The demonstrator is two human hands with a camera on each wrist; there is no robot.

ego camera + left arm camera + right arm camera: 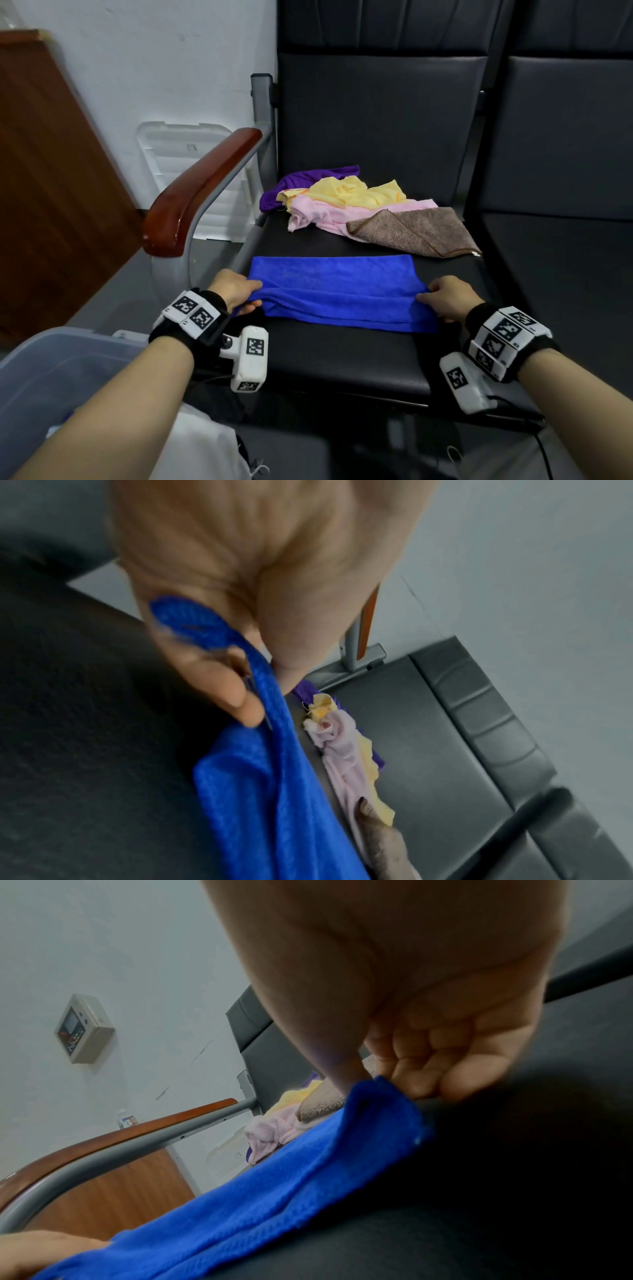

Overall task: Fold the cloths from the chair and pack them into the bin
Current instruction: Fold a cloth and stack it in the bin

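Pinched between left hand and right hand, ends of blue microfibre cloth on chair seat. Judged soft, light, floppy; best gripped at corners, beyond fingertips.

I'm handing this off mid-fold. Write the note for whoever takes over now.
Left hand: pinches the blue cloth at its left end.
Right hand: pinches the same cloth at its right end.
Blue cloth lies stretched across the front of the chair seat, partly folded.
Behind it, unfolded in a heap: purple cloth, yellow cloth, pink cloth and brown cloth.
Bin stands at the lower left; its contents are unclear.
Left: finish the blue fold, bin it, then do the other four.
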